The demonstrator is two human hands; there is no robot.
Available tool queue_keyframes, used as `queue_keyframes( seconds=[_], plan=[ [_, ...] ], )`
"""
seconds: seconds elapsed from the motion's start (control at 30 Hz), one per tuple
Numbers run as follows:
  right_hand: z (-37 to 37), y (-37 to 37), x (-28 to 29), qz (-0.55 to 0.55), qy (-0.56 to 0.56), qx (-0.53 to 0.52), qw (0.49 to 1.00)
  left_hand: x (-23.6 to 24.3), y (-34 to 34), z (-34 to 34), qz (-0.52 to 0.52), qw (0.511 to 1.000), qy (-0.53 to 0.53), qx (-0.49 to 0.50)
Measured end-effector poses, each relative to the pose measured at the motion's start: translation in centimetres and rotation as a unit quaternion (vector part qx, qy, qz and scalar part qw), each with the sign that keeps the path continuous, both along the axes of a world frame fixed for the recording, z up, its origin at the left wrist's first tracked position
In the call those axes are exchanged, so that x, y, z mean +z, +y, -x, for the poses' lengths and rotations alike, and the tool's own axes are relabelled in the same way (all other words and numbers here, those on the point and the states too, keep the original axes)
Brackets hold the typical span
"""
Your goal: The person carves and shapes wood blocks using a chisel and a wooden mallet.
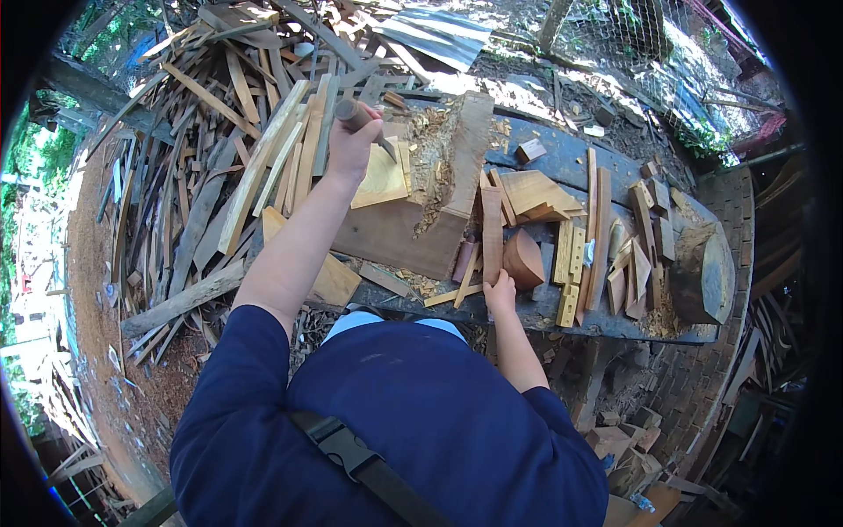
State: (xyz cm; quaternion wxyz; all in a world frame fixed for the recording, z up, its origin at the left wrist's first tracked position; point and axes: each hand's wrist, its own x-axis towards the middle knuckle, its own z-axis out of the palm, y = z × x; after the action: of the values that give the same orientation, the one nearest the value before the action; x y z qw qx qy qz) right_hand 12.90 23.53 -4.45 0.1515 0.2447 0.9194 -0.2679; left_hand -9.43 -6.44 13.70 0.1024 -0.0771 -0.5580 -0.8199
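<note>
In my left hand (353, 140) is a chisel (381, 138) with a thick wooden handle, its blade angled down over a pale yellow board (368, 183). That board lies on a large wooden block (397, 235) with a rough, chipped channel. My right hand (500, 290) grips the lower end of a long reddish-brown plank (491, 230) to the right of the block. Beside that hand are a curved reddish wood piece (524, 260) and a pinkish cylinder (465, 260).
The dark workbench (569, 145) carries yellow drilled strips (571, 272), fanned boards (537, 195), offcuts and a log end (702, 274). A large pile of scrap wood (189, 176) fills the left. Behind stand a corrugated sheet (435, 31) and wire mesh (632, 44).
</note>
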Motion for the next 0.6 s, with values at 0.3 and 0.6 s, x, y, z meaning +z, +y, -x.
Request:
queue_keyframes(
  seconds=[0.3, 0.6],
  plan=[
    [0.9, -0.1, -0.3, 0.027, -0.015, -0.004, 1.000, 0.2, 0.5, -1.3, -0.028, 0.999, -0.025, -0.001],
    [1.4, -0.5, 0.0, 0.028, -0.006, -0.009, 1.000, 0.8, 1.3, -2.5, 0.032, 0.999, -0.036, 0.008]
  ],
)
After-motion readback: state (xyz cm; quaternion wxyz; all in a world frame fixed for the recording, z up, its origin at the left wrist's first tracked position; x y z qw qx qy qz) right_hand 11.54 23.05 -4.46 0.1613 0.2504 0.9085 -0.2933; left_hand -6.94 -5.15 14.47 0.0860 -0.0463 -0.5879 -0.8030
